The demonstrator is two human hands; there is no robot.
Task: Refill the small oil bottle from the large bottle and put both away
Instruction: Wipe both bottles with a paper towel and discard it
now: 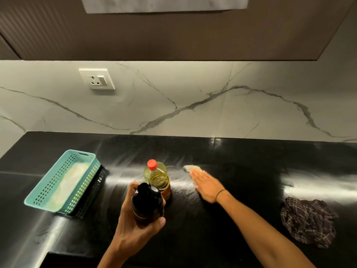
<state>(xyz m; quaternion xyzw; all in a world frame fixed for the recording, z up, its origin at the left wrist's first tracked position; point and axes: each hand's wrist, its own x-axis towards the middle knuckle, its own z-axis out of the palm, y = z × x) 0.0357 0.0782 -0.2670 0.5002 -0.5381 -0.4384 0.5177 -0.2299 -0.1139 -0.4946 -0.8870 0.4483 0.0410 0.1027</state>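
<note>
- Black glossy countertop (241, 190) runs below a white marble-veined backsplash (173, 105) with a wall socket (97, 78).
- Left hand (135, 223) curls its fingers round the small dark bottle (147, 202), held above the counter.
- Large oil bottle (157, 176), red-capped, stands upright just behind it.
- Right hand (206, 185) lies flat, fingers straight, pressing what looks like a pale cloth (191, 168).
- Teal basket (63, 180) sits at left; a checked rag (309, 221) lies at right.
</note>
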